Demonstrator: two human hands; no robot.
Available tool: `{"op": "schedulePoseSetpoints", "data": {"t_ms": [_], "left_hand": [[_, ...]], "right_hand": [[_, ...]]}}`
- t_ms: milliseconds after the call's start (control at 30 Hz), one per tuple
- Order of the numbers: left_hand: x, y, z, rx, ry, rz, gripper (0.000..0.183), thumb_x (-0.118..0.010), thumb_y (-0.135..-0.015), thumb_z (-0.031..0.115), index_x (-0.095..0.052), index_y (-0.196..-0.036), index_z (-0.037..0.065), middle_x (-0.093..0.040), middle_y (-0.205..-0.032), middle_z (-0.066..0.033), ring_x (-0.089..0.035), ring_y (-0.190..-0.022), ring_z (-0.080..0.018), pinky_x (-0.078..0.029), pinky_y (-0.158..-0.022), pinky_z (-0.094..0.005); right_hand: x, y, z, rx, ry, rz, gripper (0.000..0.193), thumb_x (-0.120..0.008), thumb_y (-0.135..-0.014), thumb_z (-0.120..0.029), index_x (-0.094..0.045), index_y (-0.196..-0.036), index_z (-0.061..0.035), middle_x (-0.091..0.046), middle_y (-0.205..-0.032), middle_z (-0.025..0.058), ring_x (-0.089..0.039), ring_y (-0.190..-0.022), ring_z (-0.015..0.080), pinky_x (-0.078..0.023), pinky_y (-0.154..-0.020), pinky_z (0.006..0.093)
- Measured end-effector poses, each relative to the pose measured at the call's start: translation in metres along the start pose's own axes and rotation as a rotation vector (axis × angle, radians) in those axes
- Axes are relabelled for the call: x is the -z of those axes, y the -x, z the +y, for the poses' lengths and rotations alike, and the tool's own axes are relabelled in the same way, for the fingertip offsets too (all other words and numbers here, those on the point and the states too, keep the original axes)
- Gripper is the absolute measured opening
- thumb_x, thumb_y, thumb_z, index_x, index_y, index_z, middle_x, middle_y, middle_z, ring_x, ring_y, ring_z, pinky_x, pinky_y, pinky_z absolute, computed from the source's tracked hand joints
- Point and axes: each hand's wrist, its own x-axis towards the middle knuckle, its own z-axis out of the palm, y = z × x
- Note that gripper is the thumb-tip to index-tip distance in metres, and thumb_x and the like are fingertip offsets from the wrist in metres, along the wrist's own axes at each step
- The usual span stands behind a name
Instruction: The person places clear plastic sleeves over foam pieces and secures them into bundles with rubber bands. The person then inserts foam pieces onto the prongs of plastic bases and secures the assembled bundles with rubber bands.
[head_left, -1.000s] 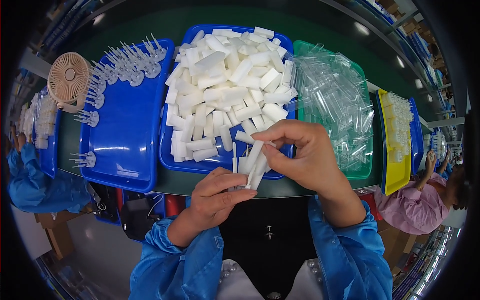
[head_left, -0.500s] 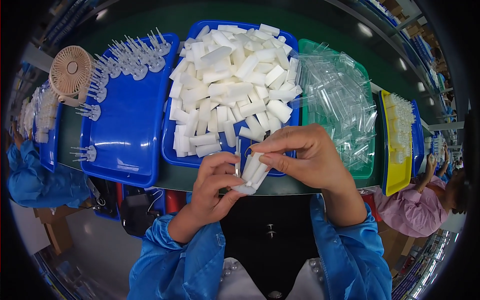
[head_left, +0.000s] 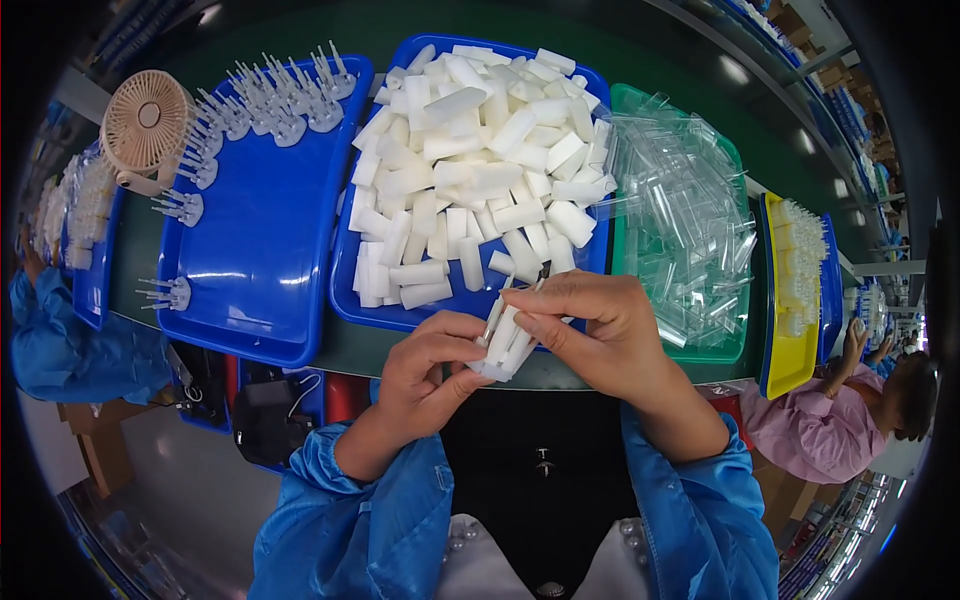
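My left hand [head_left: 425, 375] grips the base of a small translucent plastic piece [head_left: 490, 370] with upright thin prongs. White foam blocks [head_left: 512, 340] stand side by side on it. From the right, my right hand [head_left: 605, 325] is closed, its thumb and forefinger pinching at the tops of these blocks and prongs; the exact point of contact is partly hidden by the fingers. Just beyond my hands, a large heap of white foam blocks [head_left: 475, 160] fills a blue tray [head_left: 385, 318].
To the left, a blue tray [head_left: 255, 240] bears several pronged plastic pieces [head_left: 285, 100] along its edges, beside a beige fan [head_left: 147, 125]. A green tray [head_left: 712, 353] on the right holds clear plastic sleeves [head_left: 680, 200]. Past it lies a yellow tray [head_left: 785, 375]. Other people sit at both sides.
The pronged piece has tilted and shifted slightly up in my hands. My right fingertips have moved in closer over the foam tops. The whole view has shifted a little.
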Motion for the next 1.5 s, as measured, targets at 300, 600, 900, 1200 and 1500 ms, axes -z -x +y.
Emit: {"op": "schedulePoseSetpoints", "data": {"t_ms": [300, 600, 900, 1200, 1500], "left_hand": [[0.009, 0.004, 0.004, 0.011, 0.106, 0.020, 0.024, -0.068, -0.075, -0.004, -0.058, -0.096, 0.002, -0.060, -0.099, -0.0139, -0.052, -0.079, -0.0137, -0.038, -0.062, -0.0231], [0.014, 0.000, 0.007, -0.053, 0.035, -0.009, 0.024, -0.074, -0.069, 0.000, -0.063, -0.090, 0.001, -0.063, -0.086, -0.0120, -0.055, -0.078, -0.0220, -0.040, -0.071, -0.0336], [0.014, -0.002, 0.009, -0.066, -0.002, -0.029, 0.024, -0.073, -0.068, 0.000, -0.064, -0.091, 0.002, -0.064, -0.085, -0.0113, -0.056, -0.077, -0.0229, -0.041, -0.072, -0.0342], [0.007, -0.011, 0.016, -0.154, -0.269, -0.134, 0.020, -0.072, -0.070, 0.005, -0.066, -0.089, 0.005, -0.063, -0.085, -0.0090, -0.055, -0.077, -0.0239, -0.042, -0.072, -0.0350], [-0.006, -0.015, 0.020, -0.289, -0.442, -0.184, 0.024, -0.073, -0.063, 0.002, -0.068, -0.087, 0.008, -0.063, -0.085, -0.0045, -0.051, -0.074, -0.0225, -0.042, -0.067, -0.0309]], "right_hand": [[0.008, -0.018, -0.007, 0.119, 0.157, 0.094, 0.026, -0.067, -0.077, -0.009, -0.066, -0.103, -0.0056, -0.065, -0.077, 0.0099, -0.063, -0.067, 0.0191, -0.046, -0.061, 0.0278], [0.011, -0.059, 0.023, 0.360, 1.252, 0.010, 0.022, -0.067, -0.066, -0.008, -0.065, -0.088, -0.0087, -0.061, -0.078, 0.0030, -0.057, -0.078, 0.0201, -0.041, -0.069, 0.0343], [0.012, -0.056, 0.028, 0.521, 1.050, 0.133, 0.026, -0.064, -0.069, -0.003, -0.066, -0.095, -0.0065, -0.060, -0.077, 0.0054, -0.058, -0.075, 0.0213, -0.044, -0.065, 0.0330], [0.014, -0.025, 0.001, 0.213, 0.413, 0.268, 0.027, -0.055, -0.072, 0.006, -0.065, -0.094, -0.0046, -0.056, -0.079, 0.0063, -0.056, -0.063, 0.0127, -0.045, -0.054, 0.0232], [0.012, -0.007, 0.000, -0.065, -0.330, 0.191, 0.032, -0.049, -0.077, 0.007, -0.055, -0.108, -0.0013, -0.060, -0.087, 0.0036, -0.055, -0.073, 0.0053, -0.044, -0.060, 0.0186]]}}
